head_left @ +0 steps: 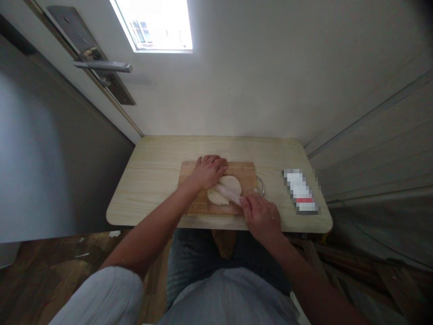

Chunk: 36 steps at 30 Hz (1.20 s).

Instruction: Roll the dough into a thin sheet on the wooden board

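Observation:
A pale, round lump of dough (pixel 227 189) lies on a brown wooden cutting board (pixel 245 174) in the middle of a light wooden table (pixel 155 176). My left hand (pixel 208 171) rests on the dough's far left side with fingers curled over it. My right hand (pixel 260 215) is at the board's near right corner, fingers closed on a whitish blade or scraper (pixel 233 195) that lies across the dough. What exactly the tool is stays unclear.
A metal ring handle (pixel 261 185) sticks out from the board's right edge. A blurred-out white and red object (pixel 301 192) lies on the table's right side. A door with a metal lever handle (pixel 103 67) stands at the left, a wall behind.

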Each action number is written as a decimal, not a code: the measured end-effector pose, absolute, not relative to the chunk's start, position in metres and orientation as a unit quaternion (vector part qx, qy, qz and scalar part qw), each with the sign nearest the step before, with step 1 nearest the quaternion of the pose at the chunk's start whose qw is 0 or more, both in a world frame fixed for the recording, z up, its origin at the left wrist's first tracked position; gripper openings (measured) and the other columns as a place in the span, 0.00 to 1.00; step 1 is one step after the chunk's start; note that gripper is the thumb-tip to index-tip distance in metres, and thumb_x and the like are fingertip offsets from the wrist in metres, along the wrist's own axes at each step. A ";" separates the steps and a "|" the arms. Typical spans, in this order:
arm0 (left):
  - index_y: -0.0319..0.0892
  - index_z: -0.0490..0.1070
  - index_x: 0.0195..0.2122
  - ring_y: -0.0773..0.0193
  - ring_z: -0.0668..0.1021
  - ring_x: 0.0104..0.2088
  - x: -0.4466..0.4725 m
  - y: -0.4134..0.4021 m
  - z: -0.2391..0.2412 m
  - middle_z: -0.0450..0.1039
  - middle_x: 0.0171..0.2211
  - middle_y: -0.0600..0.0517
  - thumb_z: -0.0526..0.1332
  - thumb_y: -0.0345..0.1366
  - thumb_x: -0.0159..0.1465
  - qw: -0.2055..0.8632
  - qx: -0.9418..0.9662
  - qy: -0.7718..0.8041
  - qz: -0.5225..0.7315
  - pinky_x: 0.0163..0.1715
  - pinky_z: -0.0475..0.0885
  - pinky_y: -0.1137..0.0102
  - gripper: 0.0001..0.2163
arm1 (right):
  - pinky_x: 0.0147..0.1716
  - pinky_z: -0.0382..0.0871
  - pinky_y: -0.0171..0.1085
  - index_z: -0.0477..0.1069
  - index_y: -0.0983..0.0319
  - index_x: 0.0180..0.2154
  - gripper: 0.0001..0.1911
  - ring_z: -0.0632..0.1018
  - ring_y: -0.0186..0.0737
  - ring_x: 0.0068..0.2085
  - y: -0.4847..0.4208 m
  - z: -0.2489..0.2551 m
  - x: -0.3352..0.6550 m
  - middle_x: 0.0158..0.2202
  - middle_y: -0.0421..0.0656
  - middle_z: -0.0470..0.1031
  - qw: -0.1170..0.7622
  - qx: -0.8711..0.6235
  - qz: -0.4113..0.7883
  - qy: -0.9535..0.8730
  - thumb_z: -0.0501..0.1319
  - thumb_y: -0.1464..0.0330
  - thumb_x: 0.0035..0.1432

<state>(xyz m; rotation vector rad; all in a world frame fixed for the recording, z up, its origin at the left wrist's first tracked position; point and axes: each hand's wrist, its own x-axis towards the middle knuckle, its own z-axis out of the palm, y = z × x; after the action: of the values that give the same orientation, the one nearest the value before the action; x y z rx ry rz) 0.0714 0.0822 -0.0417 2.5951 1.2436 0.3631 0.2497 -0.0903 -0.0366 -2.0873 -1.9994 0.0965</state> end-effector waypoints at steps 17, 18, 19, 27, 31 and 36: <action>0.50 0.66 0.63 0.52 0.69 0.62 0.056 0.058 -0.033 0.69 0.63 0.46 0.49 0.45 0.75 0.113 0.880 0.442 0.128 0.65 0.57 0.47 0.20 | 0.41 0.57 0.42 0.73 0.60 0.48 0.17 0.74 0.47 0.42 -0.111 -0.041 0.234 0.41 0.47 0.79 0.183 -0.700 0.019 -0.690 0.51 0.58 0.73; 0.50 0.66 0.64 0.52 0.69 0.62 0.054 0.056 -0.033 0.69 0.62 0.46 0.49 0.45 0.75 0.111 0.880 0.444 0.130 0.64 0.57 0.48 0.19 | 0.41 0.57 0.42 0.73 0.60 0.48 0.17 0.74 0.48 0.43 -0.112 -0.040 0.233 0.41 0.47 0.79 0.183 -0.701 0.019 -0.689 0.51 0.58 0.73; 0.50 0.66 0.64 0.52 0.69 0.62 0.053 0.054 -0.033 0.69 0.62 0.46 0.50 0.45 0.75 0.108 0.879 0.446 0.131 0.64 0.58 0.48 0.19 | 0.41 0.57 0.42 0.73 0.60 0.48 0.17 0.74 0.48 0.43 -0.113 -0.039 0.233 0.41 0.47 0.79 0.182 -0.701 0.019 -0.689 0.51 0.58 0.73; 0.47 0.67 0.63 0.52 0.70 0.62 0.042 0.040 -0.038 0.69 0.62 0.45 0.50 0.41 0.74 0.092 0.875 0.449 0.157 0.65 0.57 0.50 0.19 | 0.42 0.58 0.43 0.73 0.61 0.52 0.18 0.73 0.48 0.45 -0.120 -0.040 0.226 0.44 0.49 0.78 0.181 -0.698 0.020 -0.693 0.52 0.59 0.72; 0.45 0.67 0.63 0.52 0.69 0.63 0.037 0.034 -0.039 0.69 0.63 0.44 0.50 0.40 0.74 0.087 0.874 0.450 0.159 0.65 0.57 0.49 0.19 | 0.45 0.59 0.44 0.71 0.62 0.55 0.19 0.72 0.50 0.47 -0.125 -0.042 0.222 0.48 0.51 0.77 0.188 -0.696 0.015 -0.693 0.52 0.60 0.71; 0.45 0.68 0.62 0.52 0.70 0.62 0.032 0.027 -0.042 0.71 0.61 0.44 0.51 0.39 0.73 0.076 0.873 0.453 0.164 0.66 0.57 0.49 0.18 | 0.48 0.60 0.46 0.70 0.62 0.57 0.20 0.71 0.51 0.50 -0.131 -0.045 0.219 0.52 0.53 0.75 0.196 -0.694 0.012 -0.692 0.53 0.61 0.71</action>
<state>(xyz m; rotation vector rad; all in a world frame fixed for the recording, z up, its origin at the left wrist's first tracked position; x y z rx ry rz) 0.0319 0.0270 -0.0420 2.6170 1.3589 0.4911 0.2193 -0.1312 -0.0453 -1.9457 -1.9395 0.0332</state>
